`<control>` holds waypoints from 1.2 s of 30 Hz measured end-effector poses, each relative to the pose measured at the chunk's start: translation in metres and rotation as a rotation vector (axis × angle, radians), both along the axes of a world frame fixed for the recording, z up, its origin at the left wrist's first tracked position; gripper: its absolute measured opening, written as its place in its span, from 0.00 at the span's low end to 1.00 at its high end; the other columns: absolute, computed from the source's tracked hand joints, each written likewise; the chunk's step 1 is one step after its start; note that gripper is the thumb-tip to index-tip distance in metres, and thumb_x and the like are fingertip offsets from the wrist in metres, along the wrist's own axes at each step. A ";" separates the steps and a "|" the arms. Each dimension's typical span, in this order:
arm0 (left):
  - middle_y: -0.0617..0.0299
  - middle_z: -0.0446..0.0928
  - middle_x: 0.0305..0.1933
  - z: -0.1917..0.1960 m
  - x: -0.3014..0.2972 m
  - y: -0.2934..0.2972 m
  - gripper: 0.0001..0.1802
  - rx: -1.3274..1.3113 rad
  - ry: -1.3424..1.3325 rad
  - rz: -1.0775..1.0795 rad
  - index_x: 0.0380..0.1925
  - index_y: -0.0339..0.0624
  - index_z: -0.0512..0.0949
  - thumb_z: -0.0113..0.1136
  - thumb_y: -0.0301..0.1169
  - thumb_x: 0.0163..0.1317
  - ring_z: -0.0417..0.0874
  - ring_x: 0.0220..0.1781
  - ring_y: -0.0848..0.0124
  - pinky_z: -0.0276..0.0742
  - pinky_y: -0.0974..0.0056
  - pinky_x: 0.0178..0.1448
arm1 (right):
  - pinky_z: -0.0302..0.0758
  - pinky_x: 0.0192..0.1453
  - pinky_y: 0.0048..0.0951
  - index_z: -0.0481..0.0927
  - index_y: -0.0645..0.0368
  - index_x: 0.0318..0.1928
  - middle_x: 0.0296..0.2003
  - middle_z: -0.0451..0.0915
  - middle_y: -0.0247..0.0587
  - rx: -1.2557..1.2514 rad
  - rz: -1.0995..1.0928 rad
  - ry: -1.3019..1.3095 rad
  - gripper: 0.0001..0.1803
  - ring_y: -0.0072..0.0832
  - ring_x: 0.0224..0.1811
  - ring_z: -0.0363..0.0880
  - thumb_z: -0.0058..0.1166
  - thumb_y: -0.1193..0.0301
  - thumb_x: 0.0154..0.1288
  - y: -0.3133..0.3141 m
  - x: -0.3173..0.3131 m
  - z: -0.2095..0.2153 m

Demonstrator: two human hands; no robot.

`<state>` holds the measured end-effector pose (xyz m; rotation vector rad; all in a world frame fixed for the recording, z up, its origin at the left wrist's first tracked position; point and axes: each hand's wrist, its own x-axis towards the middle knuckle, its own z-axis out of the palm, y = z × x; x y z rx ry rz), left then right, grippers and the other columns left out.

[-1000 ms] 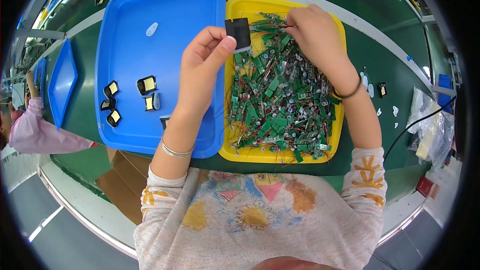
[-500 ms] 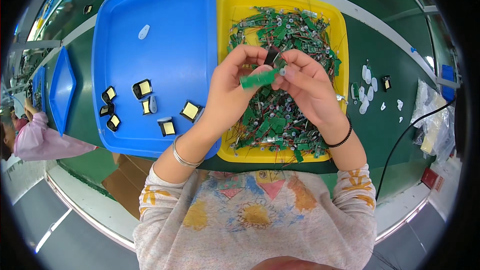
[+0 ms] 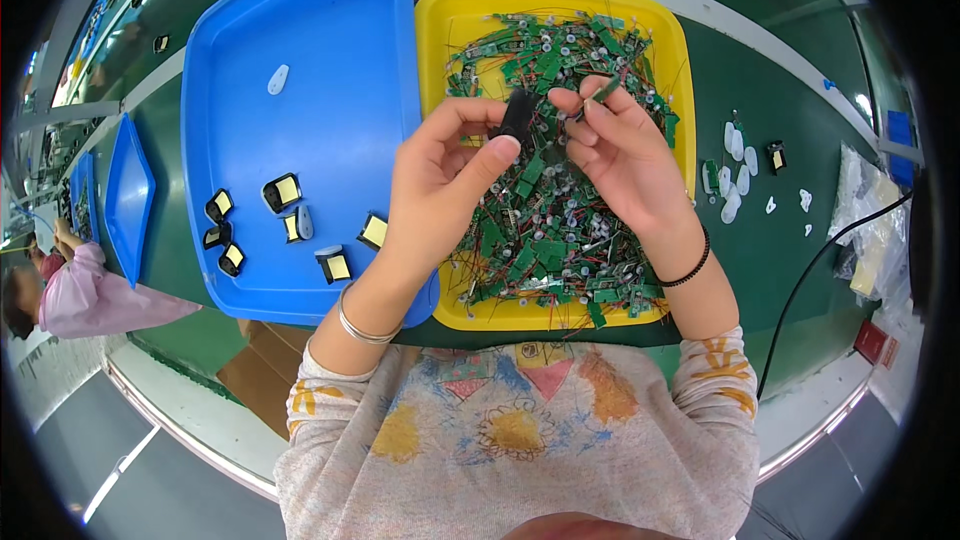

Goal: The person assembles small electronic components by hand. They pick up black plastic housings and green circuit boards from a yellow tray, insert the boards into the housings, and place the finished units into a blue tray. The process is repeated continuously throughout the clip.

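My left hand (image 3: 435, 170) pinches a small black plastic casing (image 3: 517, 113) between thumb and fingers, above the yellow tray (image 3: 428, 50). To its right, my right hand (image 3: 635, 160) is closed on a narrow green circuit board (image 3: 606, 89), tilted up at the fingertips. A gap separates the casing from the board. Beneath both hands, a heap of green circuit boards (image 3: 550, 255) with thin wires and small round parts fills much of the yellow tray. The casing's inner side is hidden from view.
Left stands a blue tray (image 3: 300, 140) with several black casings bearing cream pads (image 3: 287, 190) and a white oval piece (image 3: 278, 79). White oval covers (image 3: 737, 145), a black casing (image 3: 776, 156), plastic bags (image 3: 865, 220) and a black cable (image 3: 800, 285) lie right. Another person (image 3: 90, 290) sits far left.
My hands have moved apart. The circuit board, which lay across in front of my left fingers, is now up in my right fingers. The black casing shows more fully in my left hand.
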<state>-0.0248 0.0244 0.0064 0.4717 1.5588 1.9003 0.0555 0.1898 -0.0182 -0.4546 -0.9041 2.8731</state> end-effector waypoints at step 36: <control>0.60 0.75 0.39 0.004 0.011 -0.010 0.23 0.138 0.150 0.035 0.41 0.33 0.73 0.69 0.19 0.40 0.75 0.41 0.74 0.72 0.70 0.45 | 0.79 0.40 0.34 0.77 0.67 0.33 0.35 0.77 0.48 1.768 -0.460 0.767 0.11 0.42 0.39 0.79 0.58 0.80 0.44 -0.021 0.019 0.032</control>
